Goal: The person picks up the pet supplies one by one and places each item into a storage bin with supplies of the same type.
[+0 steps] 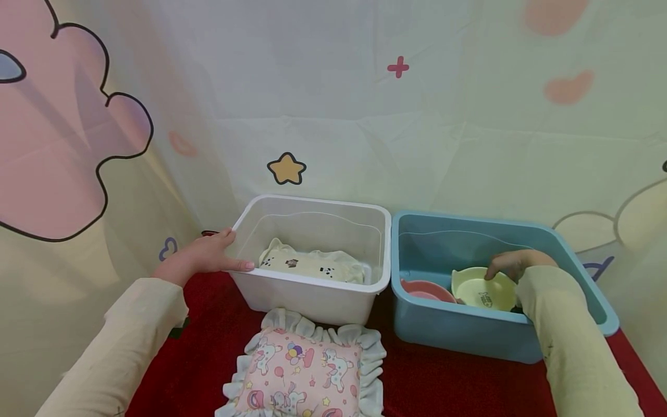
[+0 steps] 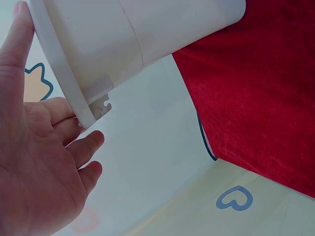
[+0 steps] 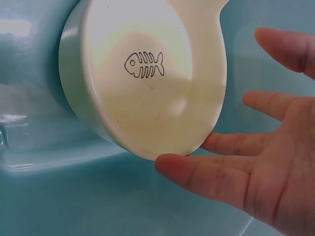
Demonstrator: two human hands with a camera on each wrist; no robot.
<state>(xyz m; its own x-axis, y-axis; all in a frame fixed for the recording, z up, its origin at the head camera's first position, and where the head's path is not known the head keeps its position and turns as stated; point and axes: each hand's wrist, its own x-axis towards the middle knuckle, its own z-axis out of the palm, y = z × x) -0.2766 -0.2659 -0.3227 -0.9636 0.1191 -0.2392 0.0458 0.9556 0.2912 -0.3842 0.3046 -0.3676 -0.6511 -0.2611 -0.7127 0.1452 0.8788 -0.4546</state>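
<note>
pale cloth backdrop point(image 1: 339, 69) printed with a star, hearts and a large pink shape hangs behind a surface spread with plush red cloth point(image 1: 443, 382). two bins stand on it just beside each other, the white bin point(image 1: 307, 298) on the left and the blue bin point(image 1: 469, 337) on the right. my left hand point(image 1: 200, 255) is at the white bin's front left corner, fingers spread out, touching the rim, with my thumb over the front edge. inside that bin lies a cream cushion point(image 1: 312, 265) with a frilly edge and small animal prints. my right hand point(image 1: 521, 262) reaches down into the blue bin and pinches the edge of the yellow dish point(image 1: 471, 291), the other fingers spread out. that dish sits inside the blue bin, and my wrist view shows a fishbone drawing on it. the pink dish point(image 1: 427, 288) is just to its left in the same bin. a pink pillow point(image 1: 307, 368) with unicorn prints and white ruffles lies on the red cloth in front of the white bin.
</note>
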